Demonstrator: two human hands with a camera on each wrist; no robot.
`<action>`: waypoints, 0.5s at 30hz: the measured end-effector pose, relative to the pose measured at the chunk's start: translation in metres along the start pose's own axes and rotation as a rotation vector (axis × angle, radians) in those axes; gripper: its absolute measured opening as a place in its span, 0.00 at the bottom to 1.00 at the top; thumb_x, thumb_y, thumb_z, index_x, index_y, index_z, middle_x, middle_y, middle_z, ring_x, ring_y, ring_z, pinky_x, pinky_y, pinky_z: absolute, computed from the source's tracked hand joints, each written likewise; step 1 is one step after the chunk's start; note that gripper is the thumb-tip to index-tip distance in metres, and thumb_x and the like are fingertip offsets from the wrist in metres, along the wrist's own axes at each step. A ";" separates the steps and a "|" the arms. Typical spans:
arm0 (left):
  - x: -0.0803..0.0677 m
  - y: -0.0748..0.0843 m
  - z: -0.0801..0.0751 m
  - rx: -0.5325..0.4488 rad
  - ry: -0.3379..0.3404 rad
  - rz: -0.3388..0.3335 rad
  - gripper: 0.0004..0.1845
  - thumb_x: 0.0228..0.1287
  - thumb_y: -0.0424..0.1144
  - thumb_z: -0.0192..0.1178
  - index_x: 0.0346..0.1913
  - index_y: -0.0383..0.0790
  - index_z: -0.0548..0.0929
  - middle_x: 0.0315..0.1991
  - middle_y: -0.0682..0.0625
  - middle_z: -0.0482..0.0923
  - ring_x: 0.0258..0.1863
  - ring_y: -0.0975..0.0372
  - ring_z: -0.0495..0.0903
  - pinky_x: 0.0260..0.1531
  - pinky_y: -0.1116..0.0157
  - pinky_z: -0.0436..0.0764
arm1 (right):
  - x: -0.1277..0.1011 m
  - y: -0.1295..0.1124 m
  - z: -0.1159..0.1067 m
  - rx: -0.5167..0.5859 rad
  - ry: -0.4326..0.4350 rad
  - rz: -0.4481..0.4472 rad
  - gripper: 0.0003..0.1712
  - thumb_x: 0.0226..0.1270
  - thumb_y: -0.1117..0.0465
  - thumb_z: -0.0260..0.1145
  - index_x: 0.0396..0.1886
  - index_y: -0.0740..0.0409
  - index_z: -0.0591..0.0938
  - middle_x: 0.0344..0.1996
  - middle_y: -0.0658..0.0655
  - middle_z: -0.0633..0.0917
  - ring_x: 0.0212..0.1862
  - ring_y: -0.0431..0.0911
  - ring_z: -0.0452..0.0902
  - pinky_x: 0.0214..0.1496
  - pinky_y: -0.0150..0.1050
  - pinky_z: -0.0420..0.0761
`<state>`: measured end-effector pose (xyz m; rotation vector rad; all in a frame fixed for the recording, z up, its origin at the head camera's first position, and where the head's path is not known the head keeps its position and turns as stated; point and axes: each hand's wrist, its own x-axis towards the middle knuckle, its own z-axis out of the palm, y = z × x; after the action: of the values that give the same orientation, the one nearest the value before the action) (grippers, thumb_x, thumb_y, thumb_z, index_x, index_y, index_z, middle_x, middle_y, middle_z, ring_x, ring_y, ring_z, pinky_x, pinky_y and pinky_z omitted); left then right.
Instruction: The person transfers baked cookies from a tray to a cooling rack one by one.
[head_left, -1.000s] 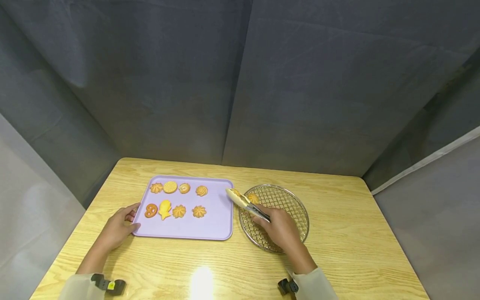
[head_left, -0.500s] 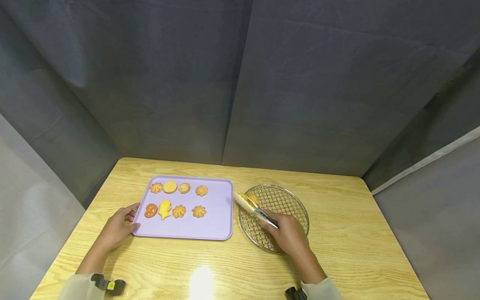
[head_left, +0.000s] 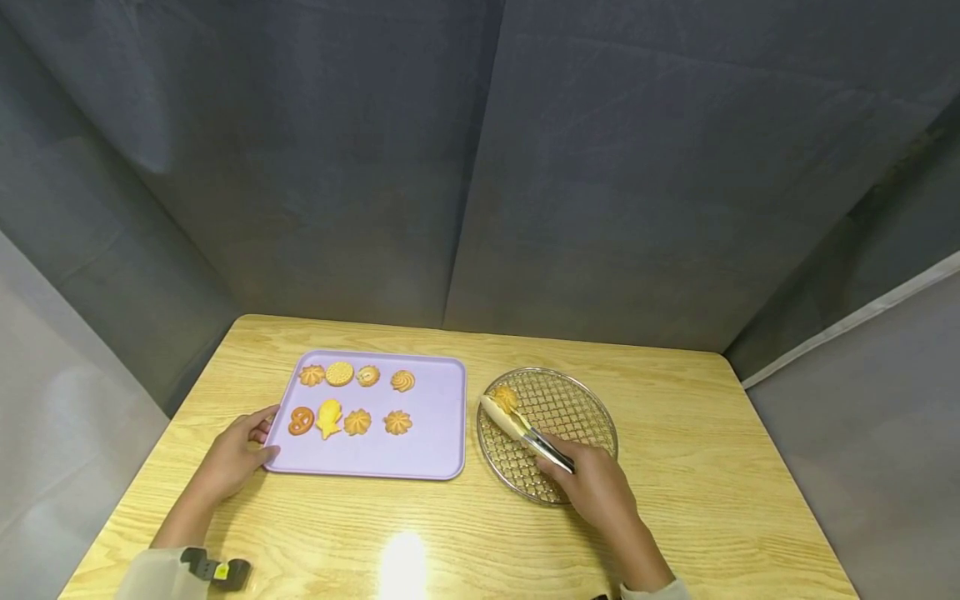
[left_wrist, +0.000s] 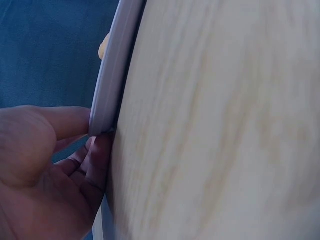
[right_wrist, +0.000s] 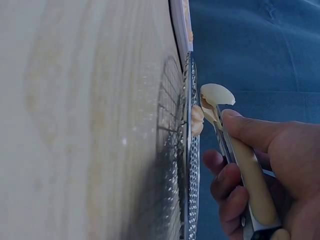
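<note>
Desk edges: your desk (head_left: pixel 697 450) ends at the dark grey cloth (head_left: pixel 600 208) behind it; wood stretches from the near rim of the lilac tray (head_left: pixel 427 450) toward you, and from the round wire rack (head_left: pixel 566 404) to the desk's right edge.
Tray-to-rack gap: you have only a narrow strip of wood here, the two rims just beside each other.
Left grip: your left hand (head_left: pixel 234 457) pinches the tray's left edge, near its front corner.
Right grip: your right hand (head_left: pixel 603 490) is curled round the tongs (head_left: pixel 510 422), over the rack's near right rim.
Rack: it holds one fluted cookie (head_left: pixel 506 397), far left near the rim; your tongs' tips are right by it, and you cannot tell if they touch.
Tray, back row: from your left, a ridged cookie (head_left: pixel 312 375), a round dotted cookie (head_left: pixel 340 373), a pale-centred cookie (head_left: pixel 368 376) and a swirl cookie (head_left: pixel 402 381).
Tray, front row: a pretzel (head_left: pixel 302 421), a yellow fish-shaped piece (head_left: pixel 328 418) and two ridged star cookies (head_left: pixel 357 422); all eight lie well apart from the right rim.
</note>
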<state>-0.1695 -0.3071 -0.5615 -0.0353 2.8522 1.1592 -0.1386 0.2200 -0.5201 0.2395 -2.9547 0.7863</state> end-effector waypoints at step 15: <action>0.000 0.000 0.000 -0.005 0.003 0.005 0.35 0.64 0.24 0.64 0.74 0.24 0.66 0.51 0.37 0.72 0.50 0.48 0.74 0.37 0.69 0.74 | -0.013 0.010 0.004 0.052 -0.032 0.028 0.29 0.66 0.48 0.73 0.66 0.50 0.83 0.56 0.60 0.87 0.58 0.61 0.83 0.56 0.59 0.82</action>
<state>-0.1692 -0.3074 -0.5611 -0.0300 2.8534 1.1684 -0.1274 0.2284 -0.5296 0.2163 -2.9767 0.8717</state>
